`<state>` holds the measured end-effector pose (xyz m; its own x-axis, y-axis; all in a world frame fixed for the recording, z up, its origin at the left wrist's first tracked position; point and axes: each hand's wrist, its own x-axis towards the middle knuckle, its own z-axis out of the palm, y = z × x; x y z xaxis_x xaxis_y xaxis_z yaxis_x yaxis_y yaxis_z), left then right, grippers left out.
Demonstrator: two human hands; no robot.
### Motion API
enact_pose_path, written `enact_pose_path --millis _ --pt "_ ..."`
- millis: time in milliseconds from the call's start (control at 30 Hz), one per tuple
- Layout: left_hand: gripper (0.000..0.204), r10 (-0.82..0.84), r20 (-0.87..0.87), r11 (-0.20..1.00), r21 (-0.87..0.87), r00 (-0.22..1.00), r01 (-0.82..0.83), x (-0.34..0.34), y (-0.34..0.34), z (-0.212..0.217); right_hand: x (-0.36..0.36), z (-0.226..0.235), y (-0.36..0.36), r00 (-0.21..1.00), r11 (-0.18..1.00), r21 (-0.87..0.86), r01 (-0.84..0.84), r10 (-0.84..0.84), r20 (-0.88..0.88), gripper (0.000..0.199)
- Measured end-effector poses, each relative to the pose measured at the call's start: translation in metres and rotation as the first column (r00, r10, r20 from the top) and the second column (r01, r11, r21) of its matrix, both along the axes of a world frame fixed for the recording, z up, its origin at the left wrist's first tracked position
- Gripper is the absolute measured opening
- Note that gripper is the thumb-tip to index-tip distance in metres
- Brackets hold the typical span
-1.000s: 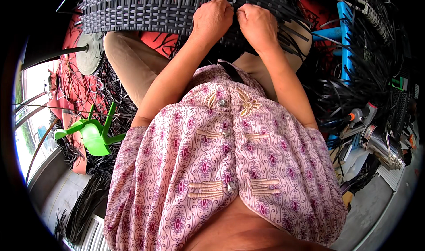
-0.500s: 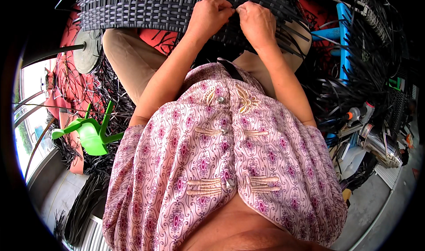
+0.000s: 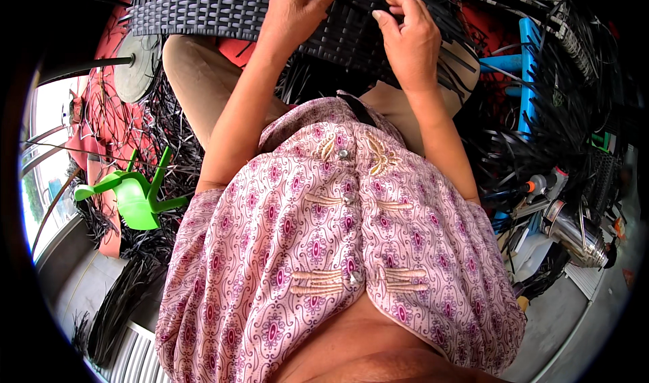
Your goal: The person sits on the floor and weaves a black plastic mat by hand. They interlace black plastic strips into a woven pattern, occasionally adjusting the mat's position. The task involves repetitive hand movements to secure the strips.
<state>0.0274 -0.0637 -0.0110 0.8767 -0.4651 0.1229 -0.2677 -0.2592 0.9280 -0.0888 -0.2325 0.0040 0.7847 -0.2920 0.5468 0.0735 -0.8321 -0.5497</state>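
Woven panel (image 3: 203, 8) lies in front, across the knees (image 3: 186, 55), left grip (image 3: 296, 10) and right grip (image 3: 411, 43) over it, apart. To the left, round base (image 3: 137, 72) farther off, legged plastic piece (image 3: 135, 200) nearer, among loose strips (image 3: 172, 139). To the right, frame (image 3: 529, 79) farther off, strips heaped about it, metal canister (image 3: 576, 231) nearer.

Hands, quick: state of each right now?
Left hand: closed in a pinch at the woven panel; whether it holds anything cannot be told.
Right hand: open, thumb and fingers apart, nothing visible held.
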Motion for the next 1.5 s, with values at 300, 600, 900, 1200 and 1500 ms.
enact_pose_path --millis 300,600,900,1200,1500 --pt "0.022 -0.004 -0.125 0.977 -0.214 0.992 -0.023 -0.011 0.008 0.042 0.030 0.016 0.014 0.933 0.738 0.586 -0.334 0.347 0.095 0.022" --pt "0.030 -0.021 0.387 0.829 0.522 0.922 -0.200 -0.014 -0.015 -0.013 0.017 -0.011 0.011 0.970 0.805 0.592 -0.034 0.169 -0.173 0.017" --pt "0.026 -0.044 0.407 0.790 0.573 0.912 -0.218 -0.010 -0.025 -0.018 0.020 -0.027 0.012 0.970 0.943 0.333 0.017 0.066 -0.235 0.015" --pt "0.025 0.007 0.436 0.816 0.518 0.900 -0.257 -0.017 -0.029 -0.031 0.027 -0.028 0.014 0.960 0.983 0.177 0.042 0.010 -0.278 0.018" --pt "0.024 0.064 0.452 0.916 0.327 0.890 -0.232 -0.015 -0.019 -0.043 0.030 -0.017 0.028 0.956 0.997 -0.083 -0.007 -0.017 -0.292 0.016"
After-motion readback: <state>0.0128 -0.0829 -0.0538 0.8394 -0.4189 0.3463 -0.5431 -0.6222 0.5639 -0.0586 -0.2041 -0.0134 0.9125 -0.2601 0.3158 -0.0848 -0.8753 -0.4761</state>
